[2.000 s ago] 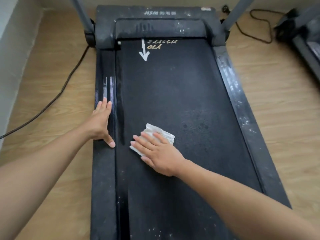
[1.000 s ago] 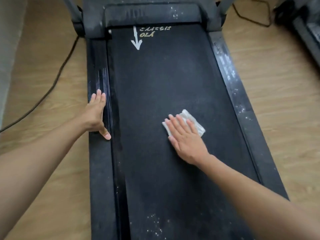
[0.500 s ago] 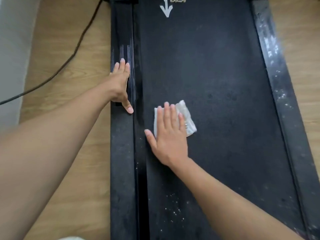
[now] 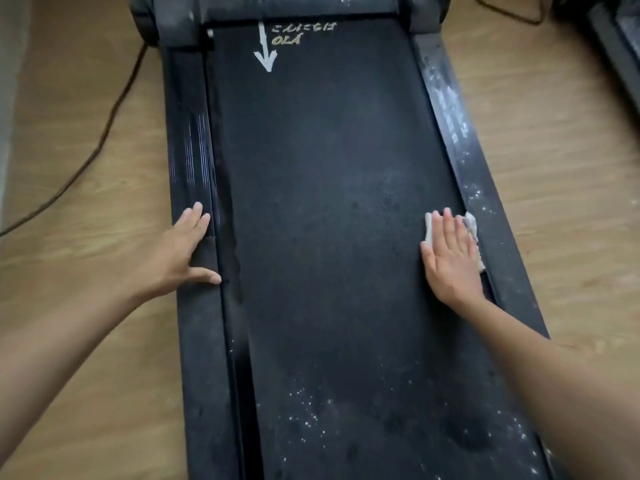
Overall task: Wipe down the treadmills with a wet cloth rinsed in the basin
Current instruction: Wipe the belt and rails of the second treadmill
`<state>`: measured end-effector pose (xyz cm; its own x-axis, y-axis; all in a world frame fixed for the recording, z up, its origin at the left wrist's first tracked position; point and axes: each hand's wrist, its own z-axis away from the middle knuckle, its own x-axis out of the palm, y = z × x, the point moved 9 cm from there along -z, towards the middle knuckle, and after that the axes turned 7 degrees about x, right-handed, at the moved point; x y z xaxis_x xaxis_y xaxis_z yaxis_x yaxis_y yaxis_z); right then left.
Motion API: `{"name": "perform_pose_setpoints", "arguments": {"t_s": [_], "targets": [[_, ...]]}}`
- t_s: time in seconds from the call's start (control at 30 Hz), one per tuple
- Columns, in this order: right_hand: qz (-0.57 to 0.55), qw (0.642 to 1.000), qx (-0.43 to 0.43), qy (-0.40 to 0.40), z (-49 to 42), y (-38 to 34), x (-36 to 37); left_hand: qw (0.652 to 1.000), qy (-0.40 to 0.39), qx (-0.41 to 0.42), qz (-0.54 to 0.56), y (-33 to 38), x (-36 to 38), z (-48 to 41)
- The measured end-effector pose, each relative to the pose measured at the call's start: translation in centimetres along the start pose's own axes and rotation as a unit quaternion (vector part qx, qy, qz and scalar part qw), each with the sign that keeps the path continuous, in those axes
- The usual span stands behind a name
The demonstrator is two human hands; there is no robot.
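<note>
Our right hand [image 4: 450, 261] lay flat, fingers straight, pressing the white folded cloth [image 4: 471, 222] onto the black treadmill belt [image 4: 329, 202] at centre right of the frame, against the dusty grey right side rail [image 4: 491, 209]. Our left hand [image 4: 180, 252] rested open, thumb spread, on the black left side rail [image 4: 188, 150]. A dark cable [image 4: 104, 136] crossed the light wooden floor [image 4: 86, 306] at upper left.

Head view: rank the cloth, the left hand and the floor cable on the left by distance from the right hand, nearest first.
1. cloth: under the right hand, at the right edge of the belt.
2. left hand: across the belt, on the left side rail.
3. cable: on the floor, left of that rail.
</note>
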<state>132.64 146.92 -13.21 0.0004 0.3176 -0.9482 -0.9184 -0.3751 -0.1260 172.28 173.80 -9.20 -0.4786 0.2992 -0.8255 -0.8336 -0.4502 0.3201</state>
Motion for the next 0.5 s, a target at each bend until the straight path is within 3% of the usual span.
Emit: {"name": "perform_pose_setpoints", "arguments": {"t_s": [0.13, 0.2, 0.3, 0.4, 0.5], "targets": [[-0.07, 0.987, 0.147, 0.016, 2.2, -0.6, 1.1, 0.998, -0.035, -0.014, -0.056, 0.9, 1.1, 0.7], [-0.077, 0.984, 0.157, 0.028, 4.3, -5.4, 2.3, 0.997, -0.039, -0.026, -0.057, 1.6, 1.0, 0.5], [-0.048, 0.998, -0.027, 0.031, 9.2, -17.7, 4.9, 0.997, -0.035, -0.036, -0.061, 1.6, 0.9, 0.4], [-0.027, 0.978, -0.205, -0.002, 15.4, -28.9, 7.6, 0.996, -0.043, -0.034, -0.076, 1.7, 0.8, 0.4], [0.033, 0.939, -0.34, -0.035, 17.4, -30.4, 8.5, 0.992, -0.071, -0.041, -0.099, 2.1, 0.7, 0.5]]}}
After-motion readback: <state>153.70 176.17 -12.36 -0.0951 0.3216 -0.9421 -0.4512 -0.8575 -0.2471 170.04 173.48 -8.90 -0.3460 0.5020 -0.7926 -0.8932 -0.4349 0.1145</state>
